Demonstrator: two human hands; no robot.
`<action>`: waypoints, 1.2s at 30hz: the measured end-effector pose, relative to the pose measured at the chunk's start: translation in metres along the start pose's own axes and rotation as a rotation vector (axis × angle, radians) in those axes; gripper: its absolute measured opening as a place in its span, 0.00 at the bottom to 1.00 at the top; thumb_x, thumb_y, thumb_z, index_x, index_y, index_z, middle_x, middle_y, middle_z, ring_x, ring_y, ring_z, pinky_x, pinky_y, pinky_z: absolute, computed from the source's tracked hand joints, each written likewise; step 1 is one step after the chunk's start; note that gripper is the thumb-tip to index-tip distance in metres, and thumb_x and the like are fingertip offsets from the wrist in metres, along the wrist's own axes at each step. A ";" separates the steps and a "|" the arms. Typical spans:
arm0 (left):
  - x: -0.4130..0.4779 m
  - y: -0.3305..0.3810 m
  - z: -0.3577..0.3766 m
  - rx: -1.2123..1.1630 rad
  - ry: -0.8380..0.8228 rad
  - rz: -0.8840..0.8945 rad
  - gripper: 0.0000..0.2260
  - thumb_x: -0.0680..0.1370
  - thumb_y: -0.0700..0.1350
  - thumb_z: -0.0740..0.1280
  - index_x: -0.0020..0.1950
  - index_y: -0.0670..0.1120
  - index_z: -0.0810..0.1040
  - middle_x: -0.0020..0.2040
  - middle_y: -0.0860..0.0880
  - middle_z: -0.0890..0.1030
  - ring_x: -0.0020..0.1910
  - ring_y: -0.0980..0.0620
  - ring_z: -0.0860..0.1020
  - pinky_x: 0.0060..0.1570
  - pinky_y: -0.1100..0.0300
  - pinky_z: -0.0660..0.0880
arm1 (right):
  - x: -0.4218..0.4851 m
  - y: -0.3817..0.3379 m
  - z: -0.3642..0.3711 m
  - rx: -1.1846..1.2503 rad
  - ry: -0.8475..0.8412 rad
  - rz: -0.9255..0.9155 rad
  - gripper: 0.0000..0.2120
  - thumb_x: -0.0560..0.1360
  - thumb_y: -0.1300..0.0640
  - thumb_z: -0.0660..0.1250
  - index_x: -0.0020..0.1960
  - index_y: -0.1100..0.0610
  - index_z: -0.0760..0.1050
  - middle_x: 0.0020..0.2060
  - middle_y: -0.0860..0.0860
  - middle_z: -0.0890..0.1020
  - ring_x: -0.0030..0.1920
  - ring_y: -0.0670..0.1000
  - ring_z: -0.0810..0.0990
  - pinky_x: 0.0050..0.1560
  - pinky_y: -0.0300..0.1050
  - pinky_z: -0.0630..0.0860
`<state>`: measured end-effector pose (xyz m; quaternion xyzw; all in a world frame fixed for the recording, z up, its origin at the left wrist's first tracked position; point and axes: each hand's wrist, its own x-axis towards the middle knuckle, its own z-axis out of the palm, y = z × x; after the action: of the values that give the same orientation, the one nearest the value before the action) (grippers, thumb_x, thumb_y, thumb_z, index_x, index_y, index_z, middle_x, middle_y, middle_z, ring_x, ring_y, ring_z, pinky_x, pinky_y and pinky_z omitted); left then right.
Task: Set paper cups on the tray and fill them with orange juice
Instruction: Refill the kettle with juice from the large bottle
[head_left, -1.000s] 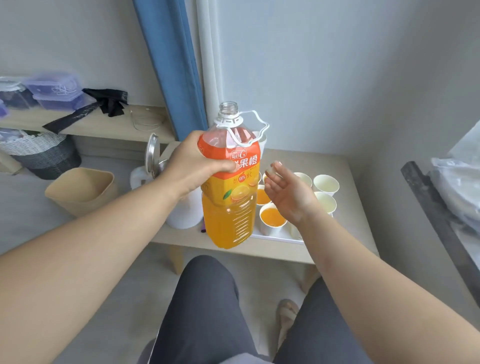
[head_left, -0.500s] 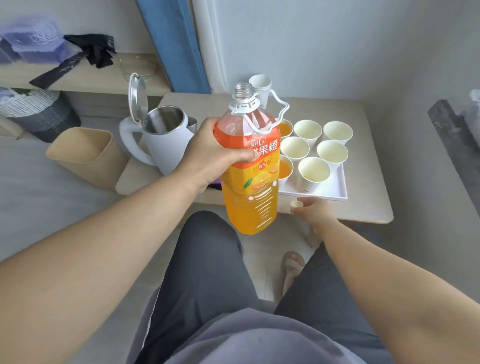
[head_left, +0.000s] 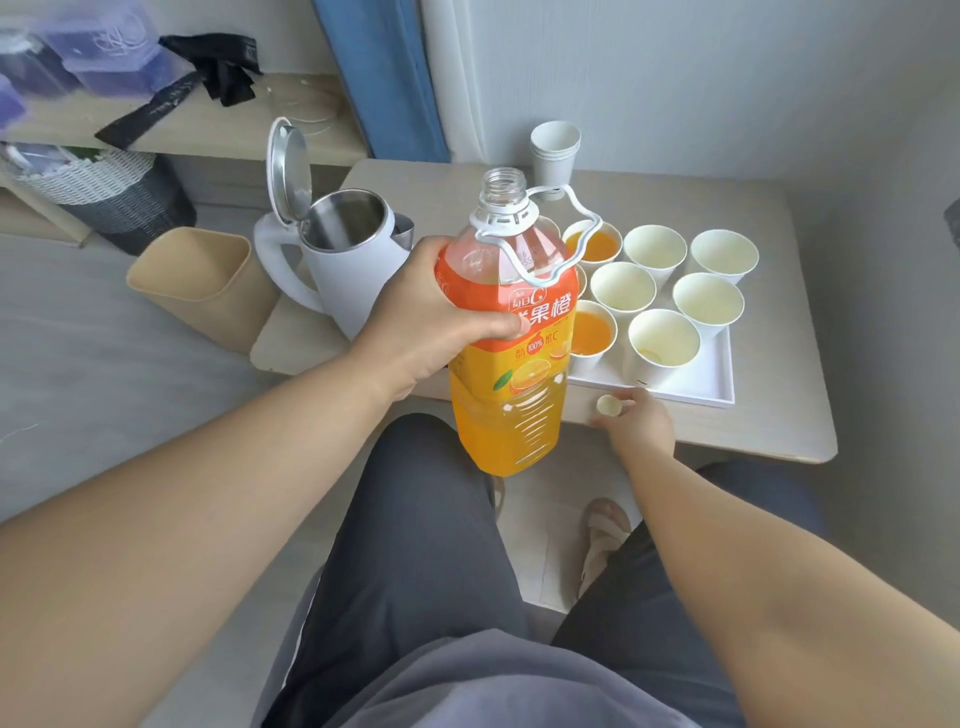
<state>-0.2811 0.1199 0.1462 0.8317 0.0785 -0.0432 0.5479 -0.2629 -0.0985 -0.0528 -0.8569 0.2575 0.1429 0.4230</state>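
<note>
the white rectangular tray (head_left: 722, 382) sat right on the beige table (head_left: 769, 208), paper cups (head_left: 662, 338) set; two visible held juice, six looked unfilled; left hand (head_left: 431, 317) clasped the uncapped orange juice bottle (head_left: 511, 353); right hand (head_left: 641, 423) pinched its small pale cap (head_left: 607, 404) on the near edge.

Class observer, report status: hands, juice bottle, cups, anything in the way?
Left hand grips open juice bottle upright. Right hand at bottle cap on table. Two cups show juice, five look unfilled. Nothing blocking tray.

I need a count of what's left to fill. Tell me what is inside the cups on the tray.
On the tray, two cups hold orange juice, and five cups look empty. The bottle in the left hand hides part of the left column.
</note>
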 end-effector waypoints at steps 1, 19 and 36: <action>0.000 0.000 0.000 0.001 -0.002 0.002 0.36 0.55 0.51 0.78 0.62 0.51 0.72 0.54 0.55 0.81 0.53 0.54 0.80 0.52 0.47 0.80 | 0.000 0.001 0.001 0.003 0.001 -0.006 0.22 0.70 0.54 0.73 0.61 0.51 0.72 0.57 0.53 0.78 0.51 0.56 0.77 0.42 0.43 0.70; 0.001 0.022 -0.007 -0.095 -0.324 0.120 0.35 0.58 0.42 0.78 0.62 0.53 0.71 0.55 0.53 0.81 0.54 0.54 0.80 0.46 0.60 0.79 | -0.073 -0.086 -0.089 0.198 -0.662 -0.615 0.47 0.61 0.59 0.78 0.73 0.47 0.58 0.63 0.49 0.76 0.62 0.48 0.75 0.57 0.42 0.76; 0.008 0.055 -0.039 -0.293 -0.222 0.239 0.42 0.66 0.41 0.78 0.74 0.58 0.60 0.68 0.49 0.71 0.59 0.50 0.79 0.52 0.52 0.79 | -0.092 -0.148 -0.115 0.054 -0.379 -0.754 0.47 0.54 0.54 0.81 0.68 0.52 0.61 0.58 0.49 0.77 0.57 0.48 0.78 0.53 0.47 0.79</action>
<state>-0.2638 0.1353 0.2102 0.7369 -0.0761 -0.0574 0.6693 -0.2531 -0.0860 0.1554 -0.8384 -0.1525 0.1265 0.5077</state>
